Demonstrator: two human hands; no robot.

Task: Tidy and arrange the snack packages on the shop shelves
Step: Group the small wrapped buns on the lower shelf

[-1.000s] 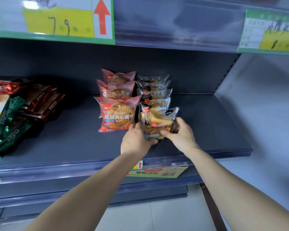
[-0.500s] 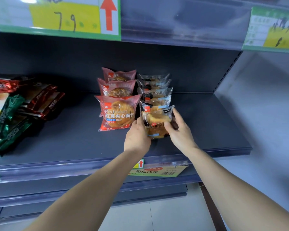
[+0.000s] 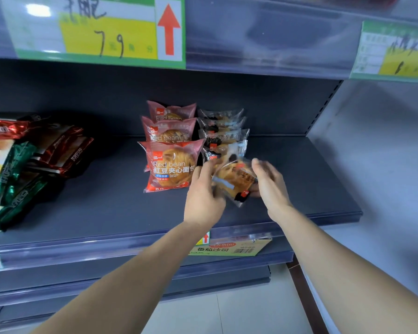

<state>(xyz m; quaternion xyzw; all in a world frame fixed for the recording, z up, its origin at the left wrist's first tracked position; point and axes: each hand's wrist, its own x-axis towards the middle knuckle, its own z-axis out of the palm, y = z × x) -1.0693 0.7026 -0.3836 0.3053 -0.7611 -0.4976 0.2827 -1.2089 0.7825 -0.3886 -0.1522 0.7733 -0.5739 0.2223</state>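
Whereas the clear bread pack (image 3: 234, 179) stood upright earlier, it's tilted, my left grip (image 3: 204, 189) and right grip (image 3: 270, 186) pinching its edges, 3 o'clock of the red-bean pack (image 3: 170, 166); re-facing underway.

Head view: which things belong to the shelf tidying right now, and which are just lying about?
In the job: clear bread package held between left hand and right hand; clear-package row behind it; red bean bread packs.
Lying about: red and green foil packs at left; yellow price tag above; shelf-edge label below.
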